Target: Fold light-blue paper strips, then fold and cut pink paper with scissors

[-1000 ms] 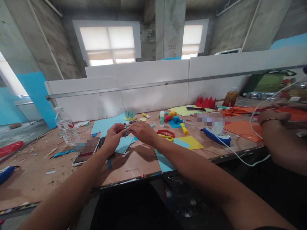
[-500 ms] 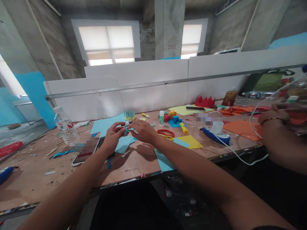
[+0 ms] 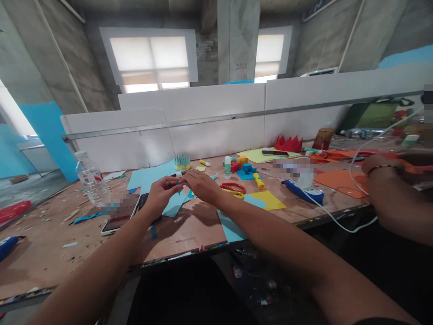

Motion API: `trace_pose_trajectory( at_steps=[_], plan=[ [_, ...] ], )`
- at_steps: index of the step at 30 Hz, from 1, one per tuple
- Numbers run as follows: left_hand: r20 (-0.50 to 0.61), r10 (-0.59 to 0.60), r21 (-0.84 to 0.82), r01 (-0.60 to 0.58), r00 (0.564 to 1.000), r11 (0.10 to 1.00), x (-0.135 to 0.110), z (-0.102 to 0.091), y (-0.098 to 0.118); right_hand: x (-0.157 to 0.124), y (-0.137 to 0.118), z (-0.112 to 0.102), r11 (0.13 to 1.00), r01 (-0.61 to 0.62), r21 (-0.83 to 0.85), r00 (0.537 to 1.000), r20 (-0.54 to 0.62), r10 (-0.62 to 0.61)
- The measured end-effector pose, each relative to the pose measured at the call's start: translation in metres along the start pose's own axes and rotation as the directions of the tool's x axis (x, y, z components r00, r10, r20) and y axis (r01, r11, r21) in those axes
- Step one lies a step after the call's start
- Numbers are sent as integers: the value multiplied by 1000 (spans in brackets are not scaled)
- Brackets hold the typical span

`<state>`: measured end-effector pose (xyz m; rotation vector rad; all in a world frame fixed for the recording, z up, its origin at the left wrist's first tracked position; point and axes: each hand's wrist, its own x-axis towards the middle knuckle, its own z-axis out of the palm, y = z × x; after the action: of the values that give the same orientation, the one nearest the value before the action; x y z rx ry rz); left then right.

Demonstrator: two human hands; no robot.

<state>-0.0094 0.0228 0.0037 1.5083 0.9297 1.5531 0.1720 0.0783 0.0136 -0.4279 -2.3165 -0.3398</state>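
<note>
Here we are at the table, both hands meeting low in front of the person. The left hand has its fingers closed in a pinch on a small teal piece, most likely paper, though it's tiny and half covered. In comes the right hand from the other side, fingertips right up against that same piece; the back of the hand blocks the view, so I can't tell whether those fingers grip it.

The teal piece sits between the two sets of fingertips, above the table, with a sheet of light blue paper lying just below. Close to the left forearm, a phone lies flat, and farther out a clear plastic bottle stands upright.

Just beyond the right wrist, red scissor handles! Behind them stands a glue stick, with a yellow tube lying to its right. Straight past the hands, a little teal-and-yellow crown stands near the white panel, and a red crown holds the far right. Over at the right edge, a co-worker's arm reaches in by orange paper.
</note>
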Motion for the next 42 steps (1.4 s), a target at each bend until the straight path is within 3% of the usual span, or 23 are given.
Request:
trace_pose_trajectory(
  at_steps=[5, 12, 16, 22, 28, 32, 39, 42],
  plan=[
    [4, 0, -60, 1, 1000, 998, 2, -4, 1, -1, -3, -6, 976, -31, 214, 992, -111, 55],
    [17, -13, -110, 15, 1000, 994, 1, -3, 4, -1, -1, -10, 988, 24, 155, 995, -95, -10],
    [8, -8, -85, 9, 1000, 996, 2, -3, 3, -2, 0, -6, 970, 7, 244, 992, -125, 24],
    [8, 3, -50, -2, 1000, 999, 2, -5, 4, -2, -4, 1, 790, -149, 595, 956, -119, 270],
    [-7, -9, -1, 9, 1000, 1000, 1, -4, 5, -2, -3, 6, 666, -236, 708, 914, -72, 400],
    [-16, -6, 6, 6, 1000, 1000, 1, -3, 6, -3, -3, 5, 693, -219, 687, 919, -94, 383],
    [-3, -16, 17, 16, 1000, 1000, 1, -2, 4, -4, -1, -3, 904, -98, 415, 984, -98, 151],
    [-1, -11, 38, 11, 1000, 999, 1, -2, 5, -4, 1, -3, 943, -43, 330, 991, -105, 82]
  ],
)
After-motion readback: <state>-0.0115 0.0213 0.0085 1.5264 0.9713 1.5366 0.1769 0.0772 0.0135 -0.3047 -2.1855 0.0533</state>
